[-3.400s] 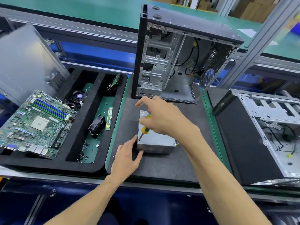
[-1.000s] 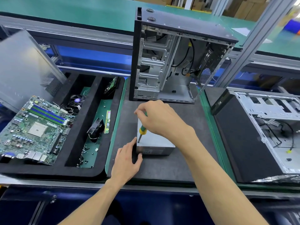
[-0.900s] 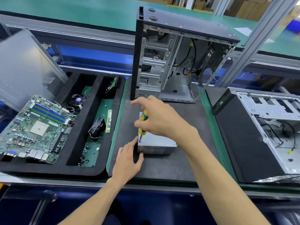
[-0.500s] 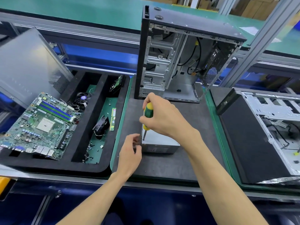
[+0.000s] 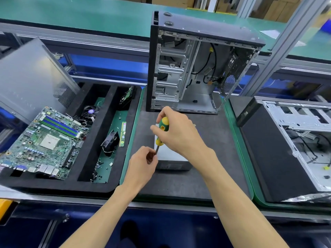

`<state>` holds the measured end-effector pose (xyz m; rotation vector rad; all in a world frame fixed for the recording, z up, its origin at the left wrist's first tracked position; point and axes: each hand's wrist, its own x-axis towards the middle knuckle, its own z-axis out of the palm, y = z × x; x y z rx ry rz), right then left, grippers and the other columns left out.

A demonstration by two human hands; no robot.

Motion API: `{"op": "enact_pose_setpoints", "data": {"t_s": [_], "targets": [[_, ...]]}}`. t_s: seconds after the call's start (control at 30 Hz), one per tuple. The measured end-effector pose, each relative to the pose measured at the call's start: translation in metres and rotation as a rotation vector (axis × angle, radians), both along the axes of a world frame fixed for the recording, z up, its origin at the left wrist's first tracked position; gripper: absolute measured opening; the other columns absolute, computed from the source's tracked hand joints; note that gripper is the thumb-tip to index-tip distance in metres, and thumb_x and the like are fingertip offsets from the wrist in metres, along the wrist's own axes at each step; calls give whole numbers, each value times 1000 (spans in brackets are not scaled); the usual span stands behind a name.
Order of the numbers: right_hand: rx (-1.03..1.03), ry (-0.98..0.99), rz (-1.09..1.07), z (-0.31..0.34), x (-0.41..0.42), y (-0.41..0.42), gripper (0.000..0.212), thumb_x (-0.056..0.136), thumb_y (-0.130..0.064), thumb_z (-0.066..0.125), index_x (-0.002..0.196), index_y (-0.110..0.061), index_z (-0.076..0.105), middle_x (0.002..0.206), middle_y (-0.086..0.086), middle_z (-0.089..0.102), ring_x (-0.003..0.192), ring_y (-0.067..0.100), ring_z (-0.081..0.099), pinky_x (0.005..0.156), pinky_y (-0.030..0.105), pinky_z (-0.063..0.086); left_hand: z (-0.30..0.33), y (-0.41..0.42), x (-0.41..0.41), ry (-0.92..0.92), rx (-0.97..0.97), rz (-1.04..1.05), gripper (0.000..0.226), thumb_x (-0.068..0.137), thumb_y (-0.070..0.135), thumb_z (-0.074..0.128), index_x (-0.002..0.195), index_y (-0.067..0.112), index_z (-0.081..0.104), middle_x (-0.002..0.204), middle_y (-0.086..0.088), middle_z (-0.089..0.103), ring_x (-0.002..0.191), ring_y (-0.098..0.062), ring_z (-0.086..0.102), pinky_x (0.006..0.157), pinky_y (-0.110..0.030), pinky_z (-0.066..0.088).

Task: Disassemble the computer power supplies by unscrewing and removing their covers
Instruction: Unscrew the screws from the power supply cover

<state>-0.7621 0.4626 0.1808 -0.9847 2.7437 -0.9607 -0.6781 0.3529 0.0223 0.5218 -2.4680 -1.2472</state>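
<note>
Fingers (image 5: 151, 155) at screwdriver (image 5: 162, 130) tip; fans, boards in foam tray (image 5: 93, 187).

Long green conveyor belt (image 5: 89, 18) runs across the far side, edged by a grey aluminium frame rail (image 5: 80, 37). Slanted grey aluminium post (image 5: 279, 45) at right. Brown cardboard boxes (image 5: 275, 8) stacked beyond. Bright, even overhead light.
</note>
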Motion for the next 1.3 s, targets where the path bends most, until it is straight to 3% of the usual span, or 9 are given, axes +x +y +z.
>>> {"op": "enact_pose_setpoints", "data": {"t_s": [0.17, 0.27, 0.43, 0.53, 0.8, 0.97, 1.2, 1.3], "targets": [[-182, -48, -80, -5, 1, 9, 25, 86, -22, 70, 100, -24, 49, 71, -11, 57, 71, 18, 52, 67, 39, 45, -1, 0, 0, -94, -53, -12, 4, 97, 26, 60, 99, 28, 57, 83, 17, 60, 80, 3, 57, 64, -13, 42], [-277, -60, -141, -12, 7, 14, 28, 84, -17, 71, 101, -23, 50, 72, -8, 63, 70, 17, 57, 70, 44, 52, -2, 1, -2, -104, -57, -18, 5, 99, 28, 58, 96, 28, 53, 80, 16, 59, 79, 3, 56, 61, -17, 42], [-459, -39, -193, -9, 5, 24, 25, 81, -18, 67, 99, -23, 49, 74, 3, 66, 69, 33, 69, 65, 51, 55, -1, 3, -6, -93, -70, 2, 15, 99, 30, 57, 86, 27, 50, 74, 9, 57, 75, -6, 53, 57, -16, 41], [-460, -32, -233, -6, -3, 33, 24, 80, -21, 65, 98, -25, 49, 70, 0, 65, 66, 30, 68, 64, 50, 56, 0, 3, -6, -116, -66, -2, 18, 100, 30, 56, 85, 27, 48, 69, 6, 55, 72, -7, 52, 52, -17, 38], [-455, -71, -237, -19, -7, 38, 22, 83, -17, 66, 96, -26, 50, 72, -4, 65, 62, 25, 71, 64, 50, 58, 6, 6, -6, -68, -31, 36, 26, 95, 36, 65, 79, 22, 50, 67, 4, 54, 62, -13, 49, 58, -28, 43], [-448, -81, -234, -28, -7, 35, 21, 84, -16, 67, 98, -24, 52, 73, -3, 67, 61, 21, 71, 64, 46, 58, 3, 6, 4, 28, -65, -24, 6, 94, 21, 67, 94, 23, 61, 80, 9, 58, 73, -12, 56, 67, -23, 49], [-462, -105, -235, -32, -8, 35, 20, 86, -14, 66, 99, -21, 52, 74, 0, 66, 67, 29, 71, 66, 49, 57, 10, 1, -1, -27, -15, -21, 10, 96, 14, 62, 89, 21, 61, 82, 8, 62, 78, -8, 55, 68, -13, 44], [-465, -78, -252, -32, -9, 40, 19, 85, -17, 66, 97, -23, 52, 72, -4, 64, 67, 30, 70, 66, 49, 57, 22, 9, -4, 74, -6, -23, 8, 96, 15, 61, 92, 22, 60, 85, 9, 61, 78, -10, 55, 68, -15, 45]]}}
